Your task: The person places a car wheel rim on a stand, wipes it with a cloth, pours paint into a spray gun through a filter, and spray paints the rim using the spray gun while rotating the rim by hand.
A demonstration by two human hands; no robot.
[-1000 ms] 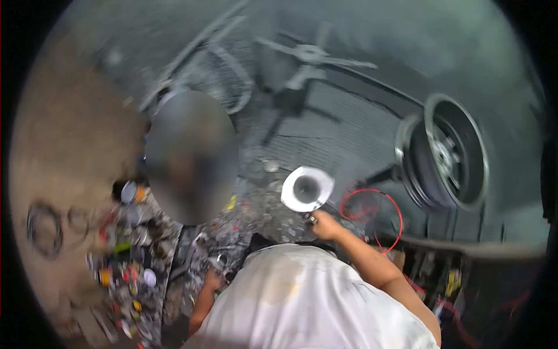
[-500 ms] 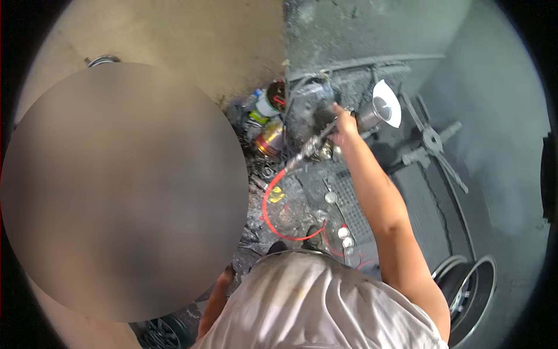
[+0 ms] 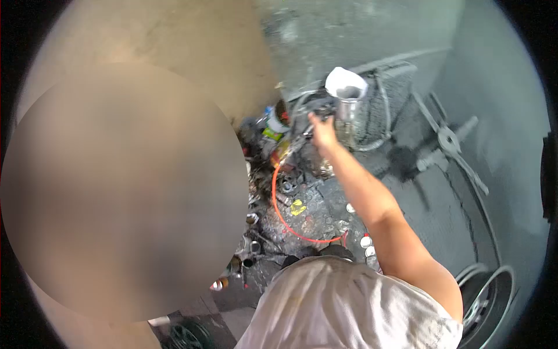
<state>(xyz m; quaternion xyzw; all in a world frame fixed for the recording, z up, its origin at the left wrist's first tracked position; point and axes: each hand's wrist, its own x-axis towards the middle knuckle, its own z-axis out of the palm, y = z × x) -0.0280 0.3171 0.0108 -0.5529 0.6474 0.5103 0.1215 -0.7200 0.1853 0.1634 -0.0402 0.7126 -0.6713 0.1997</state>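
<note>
My right hand [image 3: 324, 132] reaches forward, its fingers closed around a spray gun [image 3: 308, 131] that is partly hidden by the hand and blurred. A red air hose [image 3: 277, 200] curves down from the gun's handle end toward my feet. Just right of the hand is a metal cup [image 3: 348, 108], apparently part of the gun. White paper or a similar thin white piece [image 3: 347, 80] sits at the cup's mouth. My left hand is out of sight; a large blurred disc covers the left of the view.
Cans and a white tub [image 3: 276, 121] crowd the floor beyond the disc. A yellow scrap [image 3: 297, 207] and small white-topped containers [image 3: 366, 241] lie near my feet. On the right stand a grey cross-armed stand [image 3: 448, 139] and wheel rims [image 3: 487, 302].
My right hand has moved left with the spray gun, and the cup and white piece have swung left and now sit more upright. My left hand has left the view.
</note>
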